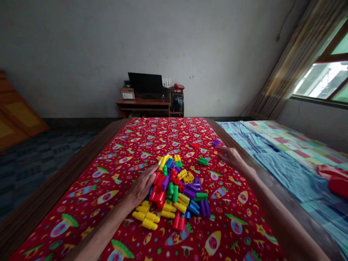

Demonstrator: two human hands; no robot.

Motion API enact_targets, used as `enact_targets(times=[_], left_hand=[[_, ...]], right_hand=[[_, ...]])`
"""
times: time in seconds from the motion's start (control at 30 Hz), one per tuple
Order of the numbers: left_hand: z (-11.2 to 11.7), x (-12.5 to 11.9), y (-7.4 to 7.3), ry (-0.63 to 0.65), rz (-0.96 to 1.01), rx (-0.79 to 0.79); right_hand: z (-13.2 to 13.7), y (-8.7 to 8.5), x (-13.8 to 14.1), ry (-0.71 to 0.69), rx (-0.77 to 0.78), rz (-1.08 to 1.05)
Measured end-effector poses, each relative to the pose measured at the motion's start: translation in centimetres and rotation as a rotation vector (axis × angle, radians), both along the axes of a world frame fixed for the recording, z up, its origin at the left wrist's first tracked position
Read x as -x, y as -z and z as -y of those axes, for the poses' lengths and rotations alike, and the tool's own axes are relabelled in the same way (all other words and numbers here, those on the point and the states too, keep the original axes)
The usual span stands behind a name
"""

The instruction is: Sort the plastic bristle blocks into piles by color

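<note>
A heap of plastic peg-shaped building blocks in yellow, red, green, blue and purple lies on a red patterned cloth. My left hand rests against the heap's left side, fingers stretched forward beside the red and yellow blocks. To the right and beyond the heap, my right hand is low over the cloth with its fingers drawn together. A small blue spot shows under those fingers; what it belongs to is unclear. Just past the fingertips lies a purple block. A green block and a red block lie apart from the heap.
The cloth covers a table with dark wooden edges. On the right is a bed with a blue and checkered cover. By the far wall stands a desk with a monitor. An orange wooden cabinet is at left.
</note>
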State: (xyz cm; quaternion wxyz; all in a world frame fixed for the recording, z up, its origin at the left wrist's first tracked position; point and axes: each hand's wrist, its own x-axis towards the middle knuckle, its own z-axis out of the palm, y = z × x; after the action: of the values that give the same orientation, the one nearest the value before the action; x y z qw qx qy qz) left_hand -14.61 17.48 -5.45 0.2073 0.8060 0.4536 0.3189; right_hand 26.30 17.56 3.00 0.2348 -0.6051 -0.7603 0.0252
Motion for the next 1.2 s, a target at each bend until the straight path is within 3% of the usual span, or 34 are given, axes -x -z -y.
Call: enact_targets(times=[0.1, 0.2, 0.27, 0.37, 0.5, 0.67, 0.83, 0.9, 1.0, 1.2], left_hand=[[0.2, -0.1, -0.3, -0.010, -0.004, 0.000], [0.6, -0.4, -0.9, -0.007, -0.014, 0.017], [0.8, -0.5, -1.4, -0.003, -0.016, 0.025], [1.0, -0.6, -1.7, -0.006, -0.011, 0.022], [1.0, -0.5, -1.4, -0.007, -0.016, 0.020], [0.9, -0.3, -1.1, -0.010, -0.013, 0.019], [0.8, -0.3, -1.1, -0.011, -0.025, 0.017], [0.9, -0.3, -1.1, -0.018, -0.026, 0.027], [1.0, -0.2, -1.1, -0.022, -0.029, 0.021], [0.4, -0.1, -0.5, -0.002, -0.019, -0.003]], right_hand=[[-0.3, -0.3, 6.1, -0.288, 0.031, -0.058], [-1.4, 0.4, 11.7, -0.458, 0.034, -0.106], [-2.7, 1.3, 14.2, -0.476, 0.028, -0.112], [-4.8, 2.6, 15.7, -0.429, 0.134, -0.110], [-6.3, 3.6, 15.3, -0.320, 0.245, -0.166], [-6.4, 3.4, 13.9, -0.169, 0.137, -0.277], [-6.6, 2.4, 12.8, -0.208, 0.148, -0.313], [-6.6, 2.0, 12.1, -0.201, 0.079, -0.288], [-6.6, 0.9, 10.2, -0.118, -0.018, -0.196], [-5.6, -1.7, 3.8, 0.166, 0.048, -0.117]])
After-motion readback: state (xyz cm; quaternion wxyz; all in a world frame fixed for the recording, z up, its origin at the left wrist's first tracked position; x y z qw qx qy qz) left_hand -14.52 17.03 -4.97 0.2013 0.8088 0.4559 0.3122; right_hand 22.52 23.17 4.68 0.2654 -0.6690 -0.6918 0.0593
